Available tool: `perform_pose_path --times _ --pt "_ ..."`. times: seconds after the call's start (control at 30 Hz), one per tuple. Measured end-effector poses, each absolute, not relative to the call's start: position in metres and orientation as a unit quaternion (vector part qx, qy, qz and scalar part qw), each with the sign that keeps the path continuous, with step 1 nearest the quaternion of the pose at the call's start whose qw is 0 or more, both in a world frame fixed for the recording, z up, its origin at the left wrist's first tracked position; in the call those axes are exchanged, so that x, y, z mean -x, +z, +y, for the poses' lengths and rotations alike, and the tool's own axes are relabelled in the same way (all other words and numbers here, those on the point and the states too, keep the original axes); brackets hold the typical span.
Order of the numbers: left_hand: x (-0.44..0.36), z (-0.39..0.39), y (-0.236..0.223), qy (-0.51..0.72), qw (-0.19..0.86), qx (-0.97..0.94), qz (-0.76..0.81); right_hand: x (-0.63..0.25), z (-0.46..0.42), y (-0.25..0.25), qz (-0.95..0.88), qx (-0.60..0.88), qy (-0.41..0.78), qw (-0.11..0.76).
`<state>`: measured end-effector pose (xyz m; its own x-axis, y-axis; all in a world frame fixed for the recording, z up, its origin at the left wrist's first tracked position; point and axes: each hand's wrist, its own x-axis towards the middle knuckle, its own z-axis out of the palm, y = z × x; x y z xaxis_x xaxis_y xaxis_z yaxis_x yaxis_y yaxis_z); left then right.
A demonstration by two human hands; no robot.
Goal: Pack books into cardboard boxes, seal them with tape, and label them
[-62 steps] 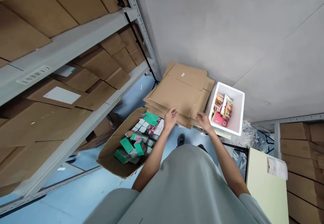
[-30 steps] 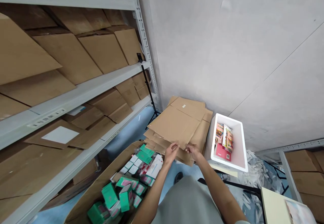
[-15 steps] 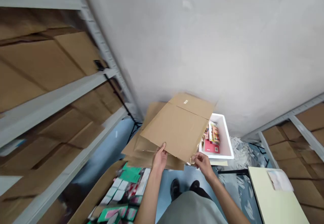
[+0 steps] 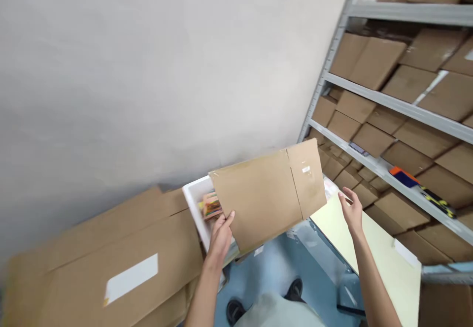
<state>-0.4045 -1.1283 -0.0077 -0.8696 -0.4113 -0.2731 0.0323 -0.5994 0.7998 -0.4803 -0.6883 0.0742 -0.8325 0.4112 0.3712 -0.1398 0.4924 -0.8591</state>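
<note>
Head view: flat cardboard carton (image 4: 268,194) held out ahead of person, apart from cardboard stack (image 4: 84,268) at left. Lifting looks done; carton lies flat, not folded out. Left hand (image 4: 220,236) pinches its left edge, thumb on top. Right hand (image 4: 353,211) open, fingers spread, holding nothing, just beyond carton's right end, over pale worktop (image 4: 330,221). Carton partly hides white box (image 4: 192,191) with booklets (image 4: 211,205); touching or not, cannot tell.
</note>
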Motion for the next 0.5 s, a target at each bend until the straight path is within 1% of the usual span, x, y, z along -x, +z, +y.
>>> perform_pose_path --times 0.07,0.17,0.27,0.37,0.5 --pt "0.431 -1.084 0.001 -0.860 0.076 -0.179 -0.471 0.481 -0.636 0.057 -0.812 0.128 0.491 0.287" --pt "0.469 -1.010 0.011 -0.849 -0.006 -0.117 -0.515 0.474 -0.556 0.028 -0.792 0.189 0.511 0.276" --pt "0.503 -0.932 0.013 -0.831 -0.075 -0.065 -0.548 0.449 -0.475 0.005 -0.773 0.195 0.542 0.265" --pt "0.534 -0.855 0.003 -0.805 -0.065 -0.035 -0.588 0.409 -0.405 -0.009 -0.764 0.202 0.546 0.277" --pt "0.570 -0.763 -0.019 -0.728 -0.024 0.016 -0.685 0.350 -0.344 -0.029 -0.753 0.275 0.533 0.271"
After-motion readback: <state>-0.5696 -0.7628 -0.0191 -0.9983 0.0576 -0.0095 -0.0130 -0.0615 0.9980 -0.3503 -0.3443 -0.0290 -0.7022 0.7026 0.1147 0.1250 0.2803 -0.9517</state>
